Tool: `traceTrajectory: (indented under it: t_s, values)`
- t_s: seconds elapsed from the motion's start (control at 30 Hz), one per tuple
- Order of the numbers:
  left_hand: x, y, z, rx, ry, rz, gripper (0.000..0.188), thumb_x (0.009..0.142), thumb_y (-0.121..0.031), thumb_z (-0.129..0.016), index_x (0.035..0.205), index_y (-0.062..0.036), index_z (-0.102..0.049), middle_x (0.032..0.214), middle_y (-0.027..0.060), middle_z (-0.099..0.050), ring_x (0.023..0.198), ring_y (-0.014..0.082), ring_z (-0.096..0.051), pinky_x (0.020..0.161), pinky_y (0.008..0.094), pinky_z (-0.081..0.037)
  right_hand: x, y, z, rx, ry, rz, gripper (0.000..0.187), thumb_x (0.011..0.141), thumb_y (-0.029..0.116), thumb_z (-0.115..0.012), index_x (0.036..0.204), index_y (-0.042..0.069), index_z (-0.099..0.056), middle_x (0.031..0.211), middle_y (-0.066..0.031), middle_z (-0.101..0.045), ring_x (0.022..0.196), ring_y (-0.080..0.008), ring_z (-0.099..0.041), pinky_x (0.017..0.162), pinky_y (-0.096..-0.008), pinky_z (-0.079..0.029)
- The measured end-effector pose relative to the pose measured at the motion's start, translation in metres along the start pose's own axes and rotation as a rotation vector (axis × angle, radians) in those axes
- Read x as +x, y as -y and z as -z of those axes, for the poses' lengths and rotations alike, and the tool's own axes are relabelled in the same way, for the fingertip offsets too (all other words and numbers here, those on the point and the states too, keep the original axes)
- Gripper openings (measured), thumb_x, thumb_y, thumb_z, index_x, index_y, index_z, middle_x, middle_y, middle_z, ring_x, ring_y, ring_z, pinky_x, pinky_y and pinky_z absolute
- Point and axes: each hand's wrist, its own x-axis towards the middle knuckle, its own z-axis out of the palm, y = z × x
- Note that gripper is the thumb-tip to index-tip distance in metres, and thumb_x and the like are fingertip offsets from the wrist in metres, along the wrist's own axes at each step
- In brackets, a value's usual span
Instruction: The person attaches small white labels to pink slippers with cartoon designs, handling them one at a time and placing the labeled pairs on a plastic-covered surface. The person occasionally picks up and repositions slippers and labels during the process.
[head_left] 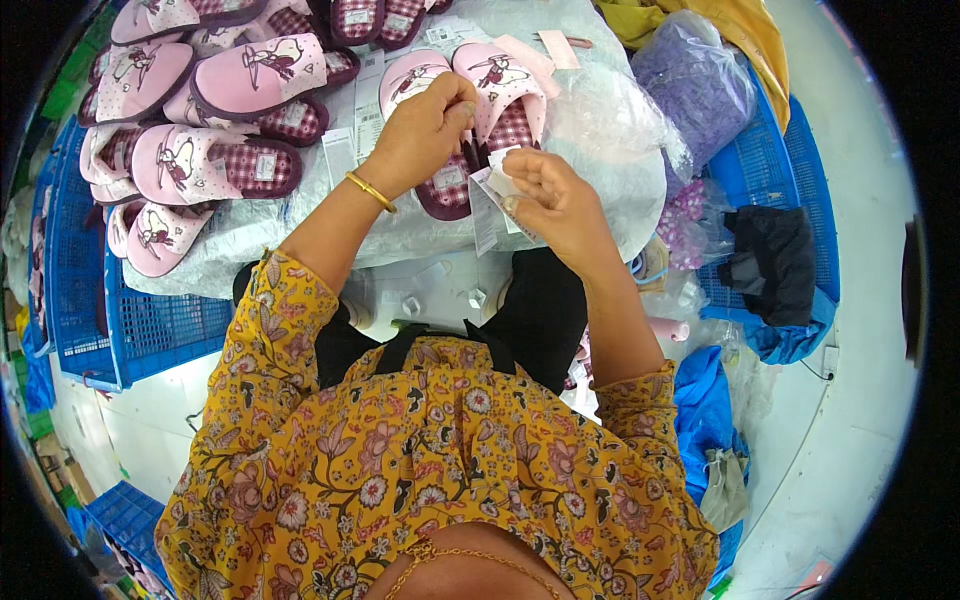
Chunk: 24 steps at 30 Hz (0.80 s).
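Note:
A pair of pink slippers with plum checked insoles lies in front of me, the left slipper (408, 72) partly under my left hand and the right slipper (500, 78) beside it. My left hand (425, 128) is closed over the pair, thumb and fingers pinched together; what they hold, if anything, is hidden. To its right, my right hand (553, 200) pinches white paper tags (490, 215) between thumb and fingers. The tags hang beside the slippers' heel ends.
Similar pink slippers (215, 165) are heaped at the left on the plastic-covered table (400, 250). Loose pink tags (558, 48) lie at the back. Blue crates (165, 335) stand at the left and right. A purple-filled plastic bag (695, 85) and a dark cloth (768, 262) are at the right.

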Motion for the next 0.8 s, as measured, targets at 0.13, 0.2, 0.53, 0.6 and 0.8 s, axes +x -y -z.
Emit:
traceTrajectory:
  t_s: [0.13, 0.2, 0.53, 0.6, 0.8]
  values:
    - [-0.001, 0.004, 0.007, -0.006, 0.054, -0.004, 0.012, 0.097, -0.008, -0.054, 0.105, -0.0021, -0.061, 0.082, 0.0007, -0.062, 0.064, 0.006, -0.054, 0.061, 0.0227, -0.047, 0.001, 0.007, -0.002, -0.162, -0.029, 0.012, 0.034, 0.081, -0.004, -0.066, 0.114, 0.002, -0.062, 0.115, -0.0116, -0.062, 0.103, -0.0221, -0.065, 0.089, -0.034, -0.053]
    - [-0.002, 0.004, 0.01, -0.031, 0.09, 0.0, 0.013, 0.096, -0.007, -0.055, 0.106, -0.0023, -0.063, 0.083, 0.0003, -0.062, 0.066, 0.0064, -0.055, 0.062, 0.023, -0.048, 0.002, 0.011, -0.006, -0.278, -0.054, 0.066, 0.032, 0.08, -0.003, -0.067, 0.112, 0.001, -0.063, 0.113, -0.0127, -0.062, 0.102, -0.0247, -0.065, 0.088, -0.0346, -0.053]
    - [-0.012, 0.006, 0.015, 0.099, 0.121, -0.058, 0.015, 0.094, -0.004, -0.057, 0.105, -0.0027, -0.066, 0.085, 0.0023, -0.063, 0.07, 0.0084, -0.057, 0.066, 0.0246, -0.049, 0.002, 0.013, 0.001, -0.727, 0.068, 0.296, 0.025, 0.082, 0.014, -0.071, 0.105, 0.005, -0.065, 0.104, -0.0148, -0.065, 0.097, -0.0353, -0.063, 0.079, -0.0408, -0.052]
    - [-0.013, 0.003, 0.015, 0.08, 0.129, -0.041, 0.015, 0.094, -0.004, -0.057, 0.106, -0.0026, -0.066, 0.086, 0.0025, -0.063, 0.07, 0.0087, -0.058, 0.066, 0.0247, -0.049, 0.003, 0.014, 0.001, -0.788, 0.022, 0.295, 0.025, 0.085, 0.016, -0.069, 0.108, 0.008, -0.064, 0.101, -0.0147, -0.067, 0.091, -0.0364, -0.064, 0.075, -0.0426, -0.052]
    - [-0.017, 0.002, 0.014, 0.091, 0.119, -0.023, 0.015, 0.094, -0.004, -0.057, 0.106, -0.0027, -0.066, 0.087, 0.0029, -0.064, 0.071, 0.0098, -0.058, 0.067, 0.0256, -0.05, 0.017, 0.021, -0.001, -0.828, -0.119, 0.334, 0.026, 0.09, 0.014, -0.062, 0.116, 0.016, -0.062, 0.095, -0.0145, -0.068, 0.078, -0.038, -0.066, 0.066, -0.0456, -0.053]
